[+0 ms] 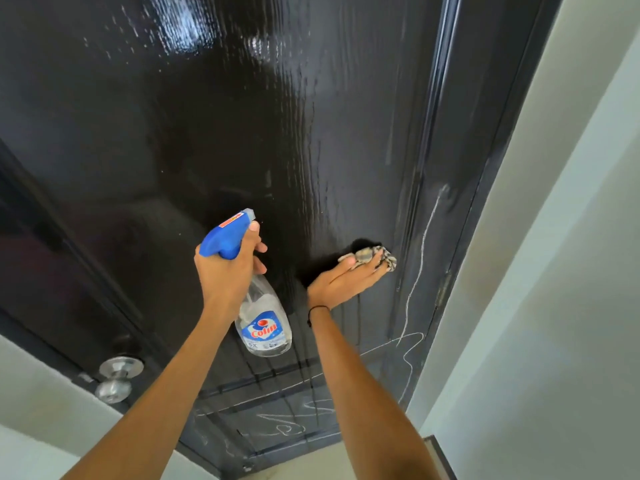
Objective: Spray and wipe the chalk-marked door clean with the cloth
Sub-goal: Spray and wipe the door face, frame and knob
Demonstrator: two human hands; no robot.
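Note:
A dark glossy door fills the view, wet and shiny across its upper part. White chalk marks run down its right side and scrawl over the lower panel. My left hand grips a clear spray bottle with a blue trigger head, nozzle pointed at the door. My right hand presses a small checked cloth flat against the door with straight fingers, just left of the long chalk line. Drips run down the door below my right hand.
A silver round door knob sits at the lower left edge of the door. The dark door frame runs along the right, with a pale wall beyond it. Light floor shows below the door.

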